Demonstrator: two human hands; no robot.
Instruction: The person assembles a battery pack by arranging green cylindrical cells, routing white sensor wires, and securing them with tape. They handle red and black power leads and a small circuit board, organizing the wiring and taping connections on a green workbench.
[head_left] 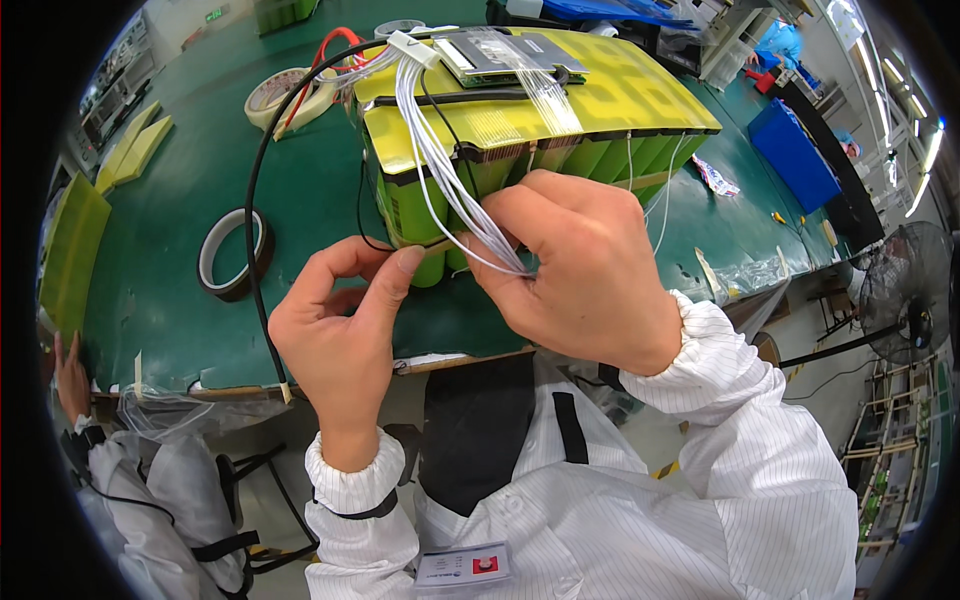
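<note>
A battery pack (640, 85) of green cylindrical cells, topped with a yellow sheet, stands on the green table. A circuit board (515, 57) lies taped on top, and a bundle of white wires (425, 130) runs from its connector down the near side. My right hand (585, 260) is closed on the lower part of that bundle; its fingertips are partly hidden. At the pack's lower left corner, my left hand (345, 320) pinches thumb to forefinger by the end of a thin black wire (365, 225). What lies between those fingertips is too small to make out.
A dark tape roll (237, 255) lies left of my left hand; cream tape rolls (290, 100) sit behind it. A thick black cable (258, 180) arcs over the table edge. Yellow sheets (70, 245) and a co-worker's hand (70, 380) are at far left. A blue bin (793, 155) stands right.
</note>
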